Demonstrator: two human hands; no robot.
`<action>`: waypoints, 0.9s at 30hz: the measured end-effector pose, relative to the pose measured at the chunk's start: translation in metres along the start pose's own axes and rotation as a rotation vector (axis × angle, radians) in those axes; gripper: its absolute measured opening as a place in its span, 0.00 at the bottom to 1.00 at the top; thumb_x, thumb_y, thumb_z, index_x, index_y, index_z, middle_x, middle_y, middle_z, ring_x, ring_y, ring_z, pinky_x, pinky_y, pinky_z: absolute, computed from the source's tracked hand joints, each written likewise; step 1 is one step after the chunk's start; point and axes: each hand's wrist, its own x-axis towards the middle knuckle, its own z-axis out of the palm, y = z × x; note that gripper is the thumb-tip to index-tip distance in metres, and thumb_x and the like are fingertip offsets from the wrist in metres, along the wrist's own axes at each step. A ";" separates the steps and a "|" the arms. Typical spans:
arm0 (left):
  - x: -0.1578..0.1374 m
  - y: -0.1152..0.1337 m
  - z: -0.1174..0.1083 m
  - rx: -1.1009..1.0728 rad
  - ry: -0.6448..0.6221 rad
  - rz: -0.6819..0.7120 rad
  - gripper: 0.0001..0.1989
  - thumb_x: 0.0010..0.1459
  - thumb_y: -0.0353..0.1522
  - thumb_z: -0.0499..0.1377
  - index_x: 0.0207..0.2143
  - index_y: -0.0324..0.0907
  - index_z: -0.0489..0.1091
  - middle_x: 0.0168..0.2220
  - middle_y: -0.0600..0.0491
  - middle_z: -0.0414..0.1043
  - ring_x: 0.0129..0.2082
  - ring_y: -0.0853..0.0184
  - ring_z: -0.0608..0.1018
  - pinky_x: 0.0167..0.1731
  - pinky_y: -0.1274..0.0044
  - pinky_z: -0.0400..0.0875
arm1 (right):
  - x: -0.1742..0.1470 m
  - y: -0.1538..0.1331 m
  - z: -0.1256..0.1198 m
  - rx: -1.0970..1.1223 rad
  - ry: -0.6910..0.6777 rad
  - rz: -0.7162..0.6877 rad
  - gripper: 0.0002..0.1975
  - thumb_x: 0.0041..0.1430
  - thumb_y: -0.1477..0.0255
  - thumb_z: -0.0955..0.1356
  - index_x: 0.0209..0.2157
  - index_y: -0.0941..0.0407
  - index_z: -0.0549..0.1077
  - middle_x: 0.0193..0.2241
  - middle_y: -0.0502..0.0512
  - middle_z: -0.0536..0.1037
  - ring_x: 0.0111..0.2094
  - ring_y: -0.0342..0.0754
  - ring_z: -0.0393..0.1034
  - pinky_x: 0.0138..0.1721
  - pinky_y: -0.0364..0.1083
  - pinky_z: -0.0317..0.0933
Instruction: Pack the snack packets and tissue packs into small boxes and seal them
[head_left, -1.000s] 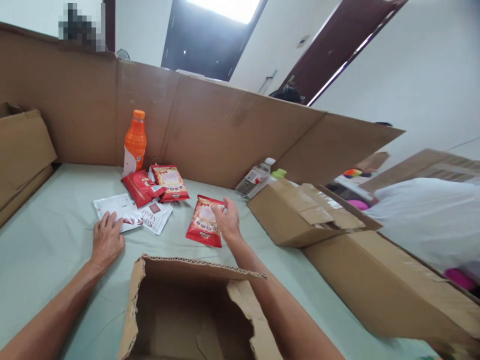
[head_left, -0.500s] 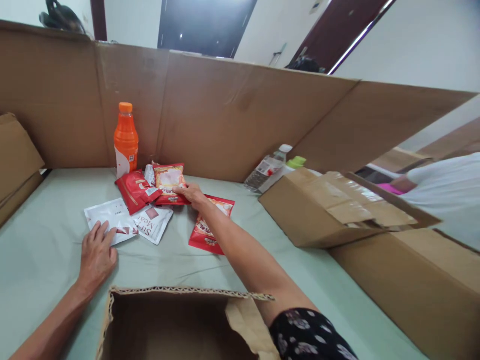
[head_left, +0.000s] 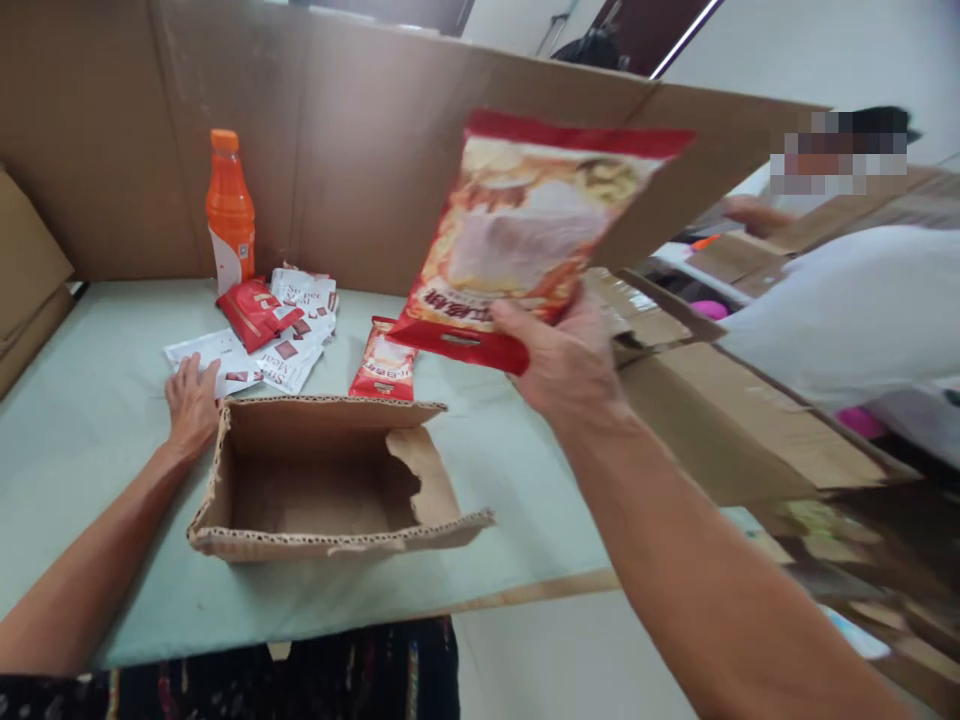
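My right hand [head_left: 568, 362] grips a red-edged snack packet [head_left: 525, 235] by its lower edge, thumb in front. It is raised above the table and tilted. On the left, my left hand [head_left: 193, 398] lies with its fingers apart at the near edge of a white packet [head_left: 217, 352]. Beside it are a plain red pouch [head_left: 253, 314] and several white "Super Meal" packets [head_left: 309, 310], partly overlapping. Another red snack packet [head_left: 384, 360] lies behind the small open cardboard box [head_left: 300, 432]. No items show in the visible part of that box.
An orange bottle [head_left: 231, 215] stands against the tall cardboard partition [head_left: 360, 160] at the back. More cardboard boxes [head_left: 765, 415] stand on the right. Beyond them a person in a white top [head_left: 855, 300] is at work. The table's front edge [head_left: 525, 592] runs near me.
My right hand has lifted the snack packet off the pile, up and to the right, uncovering white packets. My left hand stays by the white packet. The view has tilted down.
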 end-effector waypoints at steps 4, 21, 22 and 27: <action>0.005 0.019 -0.052 -0.158 0.010 0.024 0.30 0.55 0.33 0.59 0.60 0.34 0.71 0.66 0.35 0.68 0.67 0.42 0.69 0.67 0.52 0.63 | -0.035 -0.062 -0.006 -0.092 -0.032 -0.170 0.20 0.55 0.58 0.77 0.50 0.40 0.76 0.50 0.52 0.83 0.59 0.61 0.74 0.60 0.62 0.69; -0.142 0.090 -0.145 -0.005 0.025 0.846 0.07 0.70 0.33 0.56 0.41 0.44 0.74 0.36 0.55 0.82 0.49 0.60 0.83 0.72 0.58 0.53 | -0.074 -0.060 0.049 -0.062 -0.499 -0.070 0.15 0.59 0.63 0.74 0.45 0.49 0.71 0.41 0.50 0.81 0.44 0.51 0.77 0.48 0.51 0.73; -0.142 0.089 -0.144 -0.003 0.033 0.843 0.06 0.70 0.34 0.56 0.41 0.45 0.73 0.36 0.55 0.82 0.49 0.60 0.83 0.72 0.58 0.53 | -0.073 -0.063 0.051 -0.082 -0.560 -0.075 0.15 0.59 0.65 0.74 0.46 0.50 0.71 0.40 0.50 0.80 0.43 0.50 0.76 0.47 0.50 0.72; -0.145 0.085 -0.142 0.019 0.166 0.845 0.03 0.68 0.33 0.58 0.42 0.46 0.71 0.36 0.55 0.82 0.44 0.59 0.84 0.69 0.57 0.58 | -0.070 -0.089 0.047 -0.399 -0.804 -0.254 0.07 0.65 0.72 0.68 0.46 0.53 0.72 0.34 0.49 0.78 0.34 0.46 0.71 0.39 0.45 0.65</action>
